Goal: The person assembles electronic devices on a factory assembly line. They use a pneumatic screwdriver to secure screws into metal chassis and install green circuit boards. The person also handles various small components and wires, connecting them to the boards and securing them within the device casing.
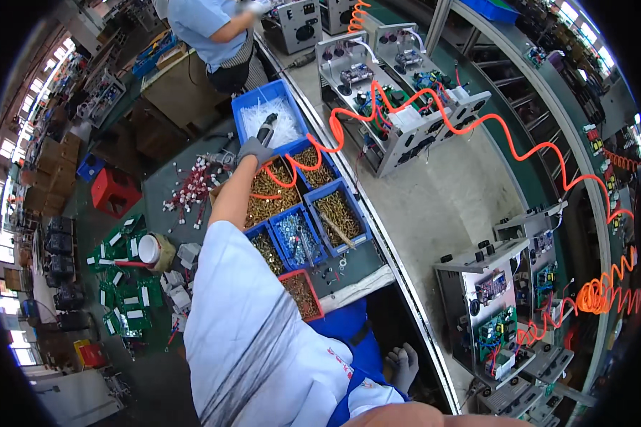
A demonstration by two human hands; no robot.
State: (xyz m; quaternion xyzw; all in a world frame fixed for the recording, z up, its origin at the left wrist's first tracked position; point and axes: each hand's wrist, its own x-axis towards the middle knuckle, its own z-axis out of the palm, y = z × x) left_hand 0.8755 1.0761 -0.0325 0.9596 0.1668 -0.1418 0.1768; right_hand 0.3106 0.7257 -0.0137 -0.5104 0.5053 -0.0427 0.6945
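Note:
My left arm stretches far out over the parts bins. My left hand [254, 151], in a grey glove, is closed around a dark cylindrical air-powered tool [266, 134]. The tool's black tip is over a blue bin of white strips [300, 114]. An orange coiled hose [325, 148] runs close by the hand; where it joins the tool is hidden. Beneath my forearm lies a bin of brass-coloured screws [267, 203]. My right hand [404, 364], also gloved, hangs low beside my blue apron, fingers loosely curled and apart, with nothing visible in it.
Blue bins of small hardware [337, 213] and a red bin [303, 293] stand close to me. Across a rail, metal chassis with circuit boards [491, 306] sit on the line. Green circuit boards [127, 285] and a white-lidded tub [154, 250] lie left. A co-worker [210, 35] stands ahead.

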